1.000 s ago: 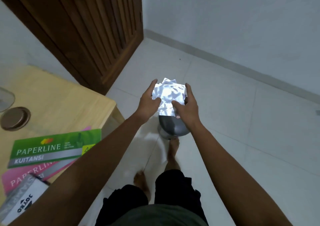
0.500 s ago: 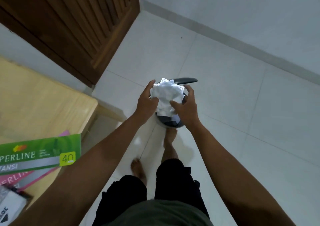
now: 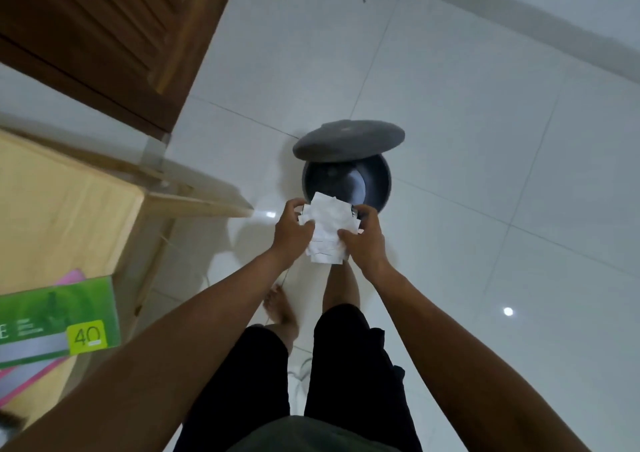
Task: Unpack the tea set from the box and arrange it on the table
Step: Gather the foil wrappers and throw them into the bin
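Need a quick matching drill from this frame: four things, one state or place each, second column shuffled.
Things:
1. bin lid
2. white paper
3. green box
4. door

States or places:
A. on the table's edge, marked 40
B. raised, bin open beneath it
C. brown wood, upper left
D. bunched between both hands, above the bin's near rim

Pairs: 1-B, 2-D, 3-A, 4-C

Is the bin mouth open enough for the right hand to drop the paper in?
Probably yes: the lid is raised, the bin mouth is uncovered, and the right hand holds the paper wad at its near rim.
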